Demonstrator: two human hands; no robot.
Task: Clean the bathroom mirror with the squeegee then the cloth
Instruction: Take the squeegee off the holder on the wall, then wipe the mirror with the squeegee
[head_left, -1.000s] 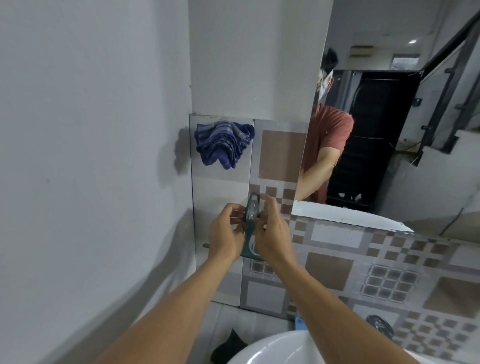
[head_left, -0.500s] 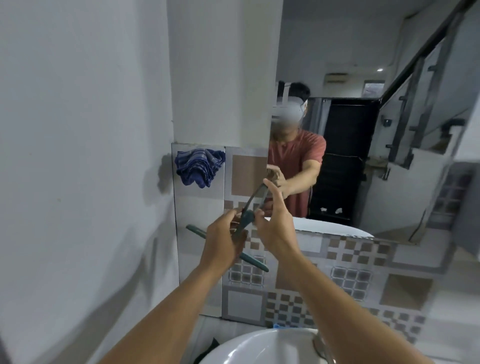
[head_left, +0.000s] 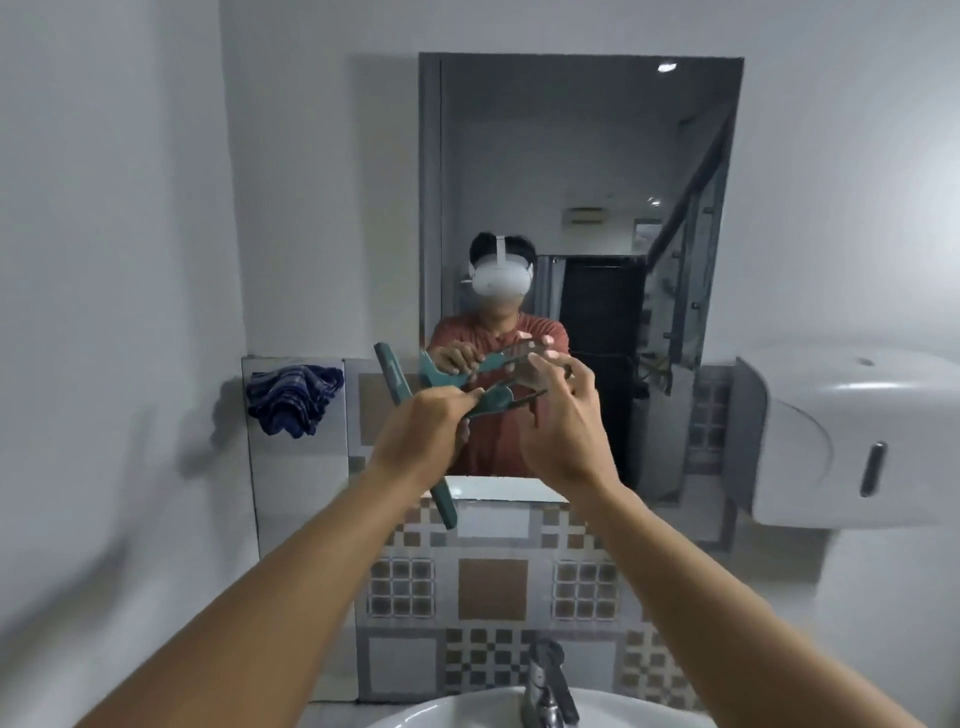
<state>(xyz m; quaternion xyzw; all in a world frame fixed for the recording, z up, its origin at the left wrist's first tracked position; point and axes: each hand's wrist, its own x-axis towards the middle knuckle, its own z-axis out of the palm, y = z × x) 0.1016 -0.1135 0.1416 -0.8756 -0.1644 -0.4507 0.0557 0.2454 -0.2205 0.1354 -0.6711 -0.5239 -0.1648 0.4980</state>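
The wall mirror (head_left: 587, 156) hangs straight ahead above a strip of patterned tiles. In front of its lower edge I hold a teal squeegee (head_left: 395, 376), blade slanting from upper left to lower right, handle pointing right. My left hand (head_left: 421, 441) grips it where the handle meets the blade. My right hand (head_left: 563, 431) holds the far end of the handle. A blue striped cloth (head_left: 293, 397) hangs bunched on the tiled wall to the left, apart from both hands. The mirror reflects me and the squeegee.
A white sink (head_left: 457, 709) with a chrome faucet (head_left: 548, 680) sits directly below my arms. A white paper dispenser (head_left: 831, 436) juts from the wall right of the mirror. A plain white wall closes in on the left.
The view swung right from the side wall to face the mirror. Both hands carried the squeegee up in front of the mirror's lower edge, and the blade turned more upright.
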